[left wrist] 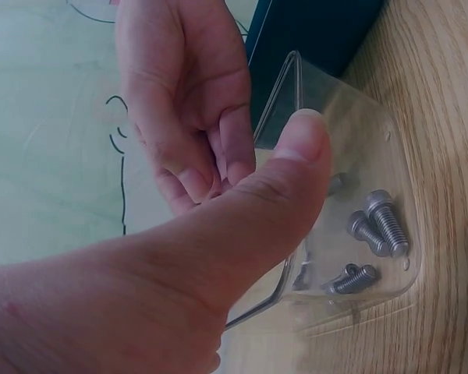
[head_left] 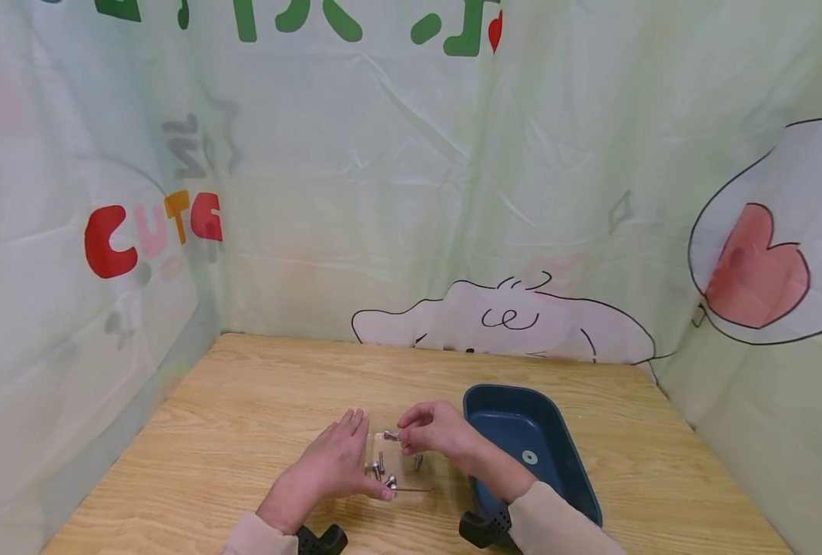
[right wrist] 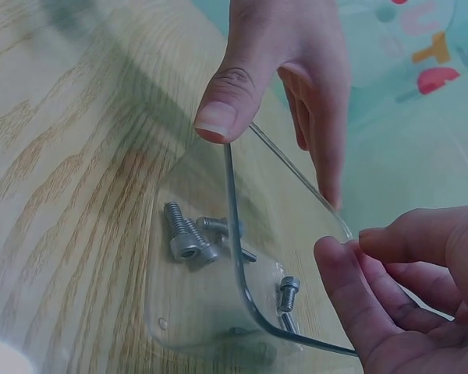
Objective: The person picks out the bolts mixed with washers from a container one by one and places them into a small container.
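A clear plastic box (right wrist: 195, 304) holds several socket-head screws (right wrist: 179, 234) lying loose on its bottom. My left hand (head_left: 334, 462) stands at the box's left side, its straight fingers along the outside and its thumb at the near corner of the rim, as the right wrist view shows. Over the far right part of the box is my right hand (head_left: 438, 432), thumb and index fingertips brought together and the other fingers bent. Whether something small sits between those fingertips I cannot tell. In the left wrist view my left thumb hides part of the box.
Close to the box's right stands a dark blue tray (head_left: 508, 388), with a pale round washer-like piece (head_left: 530, 457) inside. My right forearm passes over its near left side. Both stand on a wooden table (head_left: 279, 370) with printed curtains (head_left: 300, 231) behind and beside it.
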Demonstrator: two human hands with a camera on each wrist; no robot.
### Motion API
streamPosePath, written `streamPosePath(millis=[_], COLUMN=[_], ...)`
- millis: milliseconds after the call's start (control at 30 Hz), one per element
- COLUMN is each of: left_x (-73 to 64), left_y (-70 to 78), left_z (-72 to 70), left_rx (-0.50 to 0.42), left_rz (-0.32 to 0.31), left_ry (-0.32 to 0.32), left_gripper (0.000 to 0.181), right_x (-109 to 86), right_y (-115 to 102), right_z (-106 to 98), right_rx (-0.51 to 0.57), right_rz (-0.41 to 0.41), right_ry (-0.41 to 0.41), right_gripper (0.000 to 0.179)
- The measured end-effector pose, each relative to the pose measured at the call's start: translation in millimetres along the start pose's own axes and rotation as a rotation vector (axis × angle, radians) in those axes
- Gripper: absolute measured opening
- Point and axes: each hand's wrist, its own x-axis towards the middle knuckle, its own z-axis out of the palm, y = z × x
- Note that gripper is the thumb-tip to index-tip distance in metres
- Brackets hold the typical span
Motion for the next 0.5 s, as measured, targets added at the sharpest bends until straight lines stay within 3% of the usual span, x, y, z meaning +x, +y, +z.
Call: streamPosePath(millis=[500], left_x=[1.4], left_y=[-3.3], left_z=[2.3], left_rx=[-0.047], left_rz=[0.002], left_ry=[-0.003], left_gripper=[0.125], right_x=[-10.7], right_y=[1], right_z=[-16], right_rx=[0.038], right_rz=[-0.048], right_ry=[0.0], right_gripper=[0.029])
